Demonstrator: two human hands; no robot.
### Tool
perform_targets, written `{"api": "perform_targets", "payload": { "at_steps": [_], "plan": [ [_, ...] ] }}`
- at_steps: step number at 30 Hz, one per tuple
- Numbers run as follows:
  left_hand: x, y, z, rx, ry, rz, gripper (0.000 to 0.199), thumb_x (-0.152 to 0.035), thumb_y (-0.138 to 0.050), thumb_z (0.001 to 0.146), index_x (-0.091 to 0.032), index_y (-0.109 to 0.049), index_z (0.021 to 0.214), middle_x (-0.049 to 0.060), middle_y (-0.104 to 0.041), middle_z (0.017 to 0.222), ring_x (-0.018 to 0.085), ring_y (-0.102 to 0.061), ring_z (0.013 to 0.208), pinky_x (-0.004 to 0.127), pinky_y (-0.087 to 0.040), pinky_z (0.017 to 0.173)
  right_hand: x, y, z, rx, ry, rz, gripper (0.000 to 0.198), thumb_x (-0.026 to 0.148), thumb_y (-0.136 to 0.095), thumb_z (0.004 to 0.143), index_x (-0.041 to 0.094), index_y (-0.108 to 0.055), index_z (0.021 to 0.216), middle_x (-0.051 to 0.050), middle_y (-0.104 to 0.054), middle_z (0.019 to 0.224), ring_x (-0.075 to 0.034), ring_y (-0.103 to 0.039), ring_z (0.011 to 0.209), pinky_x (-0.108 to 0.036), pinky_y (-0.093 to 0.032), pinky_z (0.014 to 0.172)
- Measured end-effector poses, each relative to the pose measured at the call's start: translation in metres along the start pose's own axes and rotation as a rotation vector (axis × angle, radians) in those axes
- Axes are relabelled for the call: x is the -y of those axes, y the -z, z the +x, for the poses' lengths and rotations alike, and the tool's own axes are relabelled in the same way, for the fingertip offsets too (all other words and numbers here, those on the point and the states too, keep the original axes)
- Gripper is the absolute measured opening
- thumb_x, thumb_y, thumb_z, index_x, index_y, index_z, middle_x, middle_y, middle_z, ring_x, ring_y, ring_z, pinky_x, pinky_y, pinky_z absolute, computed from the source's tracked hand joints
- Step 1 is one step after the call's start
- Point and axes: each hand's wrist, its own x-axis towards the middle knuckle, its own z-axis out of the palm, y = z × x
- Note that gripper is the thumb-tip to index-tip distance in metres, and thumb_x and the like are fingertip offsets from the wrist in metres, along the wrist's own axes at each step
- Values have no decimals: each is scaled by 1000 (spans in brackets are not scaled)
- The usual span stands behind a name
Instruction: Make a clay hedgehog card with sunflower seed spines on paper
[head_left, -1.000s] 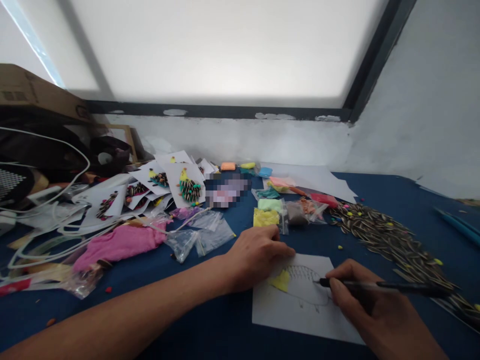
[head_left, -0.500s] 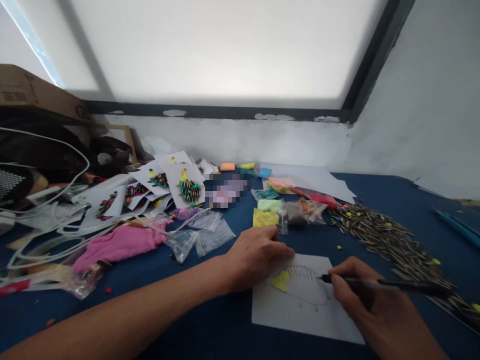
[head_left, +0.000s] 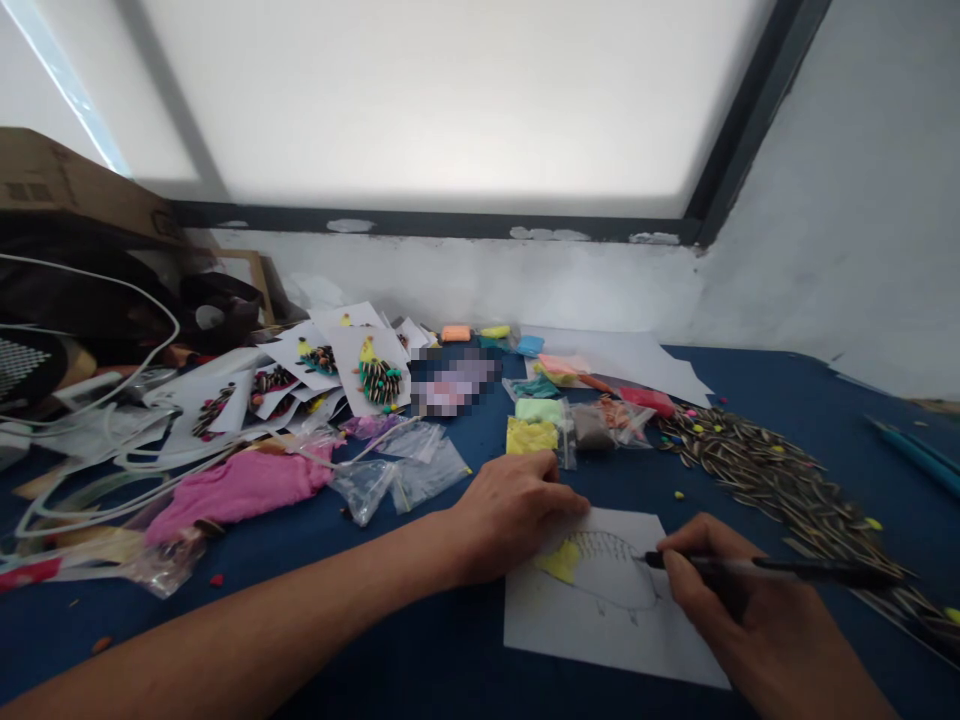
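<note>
My right hand (head_left: 739, 600) grips a black pen (head_left: 712, 565), its tip touching the right part of a drawing on a white sheet of paper (head_left: 570, 635). The drawing is a rounded outline with rows of short strokes along its top and small marks below. A patch of yellow clay (head_left: 561, 562) is pressed onto its left end. My left hand (head_left: 521, 515) lies on the sheet's upper left corner, its fingers stretched out and holding nothing; some of them are hidden from view.
Sunflower seeds (head_left: 780, 480) are heaped on the right of the blue tabletop. Behind the sheet sit bagged clay packs (head_left: 531, 435). To the left lie pink clay (head_left: 247, 485), clear bags (head_left: 427, 475), white cables and cards (head_left: 371, 370) decorated with seeds. A cardboard box (head_left: 75, 190) stands back left.
The pen tip has shifted very slightly at the right part of the drawing. My left hand and the sheet have stayed in place.
</note>
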Motion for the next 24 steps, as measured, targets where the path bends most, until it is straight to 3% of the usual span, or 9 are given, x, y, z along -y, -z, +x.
{"api": "perform_targets", "payload": {
  "at_steps": [6,15,24],
  "plan": [
    [0,0,0,4,7,3,26,-23,-48,93,-30,-70,107,4,-56,90,13,-54,75,24,-39,64,-7,0,0,31,1,-27,24,40,-46,84,25,-58,69,3,-60,55,-14,-56,45,-22,-39,38],
    [0,0,0,2,13,11,26,-25,-48,94,-30,-70,107,4,-56,90,13,-53,74,24,-39,63,-8,2,-1,-26,-27,-67,26,42,-44,84,25,-56,70,4,-57,50,-13,-52,39,-23,-36,34],
    [-1,0,0,9,14,7,27,-22,-48,93,-29,-70,106,4,-56,89,14,-53,74,24,-39,64,-11,1,-2,3,0,-46,27,44,-44,86,25,-58,72,3,-58,54,-14,-56,44,-21,-40,36]
  ]
}}
